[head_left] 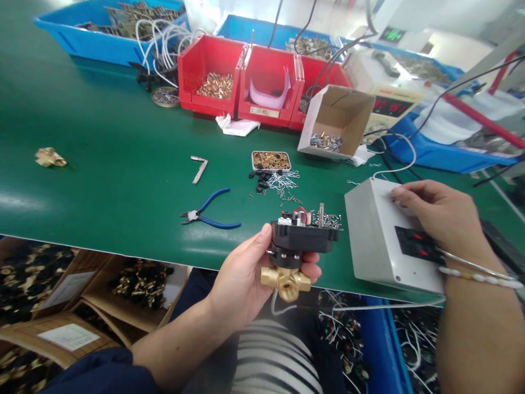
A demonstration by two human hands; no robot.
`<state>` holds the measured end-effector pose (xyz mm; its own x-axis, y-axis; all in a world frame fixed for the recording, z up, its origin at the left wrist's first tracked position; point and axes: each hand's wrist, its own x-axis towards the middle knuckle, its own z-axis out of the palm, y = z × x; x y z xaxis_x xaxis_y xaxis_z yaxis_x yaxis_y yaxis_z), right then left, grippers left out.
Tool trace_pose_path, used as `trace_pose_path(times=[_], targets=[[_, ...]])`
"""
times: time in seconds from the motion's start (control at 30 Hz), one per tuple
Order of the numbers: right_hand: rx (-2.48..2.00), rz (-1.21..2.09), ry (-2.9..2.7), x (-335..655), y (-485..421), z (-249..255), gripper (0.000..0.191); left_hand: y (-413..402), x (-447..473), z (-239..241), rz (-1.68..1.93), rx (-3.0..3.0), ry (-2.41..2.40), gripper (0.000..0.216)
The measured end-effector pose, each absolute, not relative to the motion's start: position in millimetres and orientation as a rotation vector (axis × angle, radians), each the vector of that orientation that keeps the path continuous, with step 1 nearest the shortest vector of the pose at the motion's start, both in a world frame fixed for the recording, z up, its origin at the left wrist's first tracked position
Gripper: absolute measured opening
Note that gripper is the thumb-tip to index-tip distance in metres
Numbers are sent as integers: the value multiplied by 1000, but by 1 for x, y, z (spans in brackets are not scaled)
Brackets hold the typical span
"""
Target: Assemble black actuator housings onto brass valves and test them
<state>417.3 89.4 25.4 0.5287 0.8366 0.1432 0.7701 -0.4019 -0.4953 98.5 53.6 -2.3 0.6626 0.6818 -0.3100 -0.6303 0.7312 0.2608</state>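
Observation:
My left hand (246,273) is closed around a motorized brass valve (287,279), held just off the front edge of the bench. Its brass body has several threaded ports and points down; the black actuator housing (305,238) on top is uncovered, showing a red wire, white terminals and an upright metal shaft. A cable hangs below it. At the right, my right hand (438,210) rests over a grey control box (369,235), thumb and finger pinched on a small metal toggle switch (394,199), mostly hidden. Below that hand, the box carries a black panel (416,243) with red marks.
Blue-handled cutters (211,210), an L-shaped metal tool (199,168) and a brass fitting (50,157) lie on the green bench. Loose screws (330,221), pins and a tin (270,160) sit mid-bench. Red bins (211,74), a carton (340,123) and a power supply (391,104) stand behind.

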Motion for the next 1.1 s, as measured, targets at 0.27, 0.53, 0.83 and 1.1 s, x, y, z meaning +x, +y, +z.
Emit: trace_pose_path(times=[0.27, 0.53, 0.83, 1.1], targets=[[-2293, 229, -1275, 408, 90, 31, 47, 54, 91, -4, 654, -53, 68, 19], [-2492, 233, -1255, 398, 99, 39, 45, 56, 96, -11, 582, -20, -58, 36], [-2490, 113, -1239, 407, 102, 34, 42, 56, 99, -16, 588, 14, -46, 49], [-2395, 130, -1243, 409, 95, 31, 45, 56, 97, -9, 588, 79, 31, 29]])
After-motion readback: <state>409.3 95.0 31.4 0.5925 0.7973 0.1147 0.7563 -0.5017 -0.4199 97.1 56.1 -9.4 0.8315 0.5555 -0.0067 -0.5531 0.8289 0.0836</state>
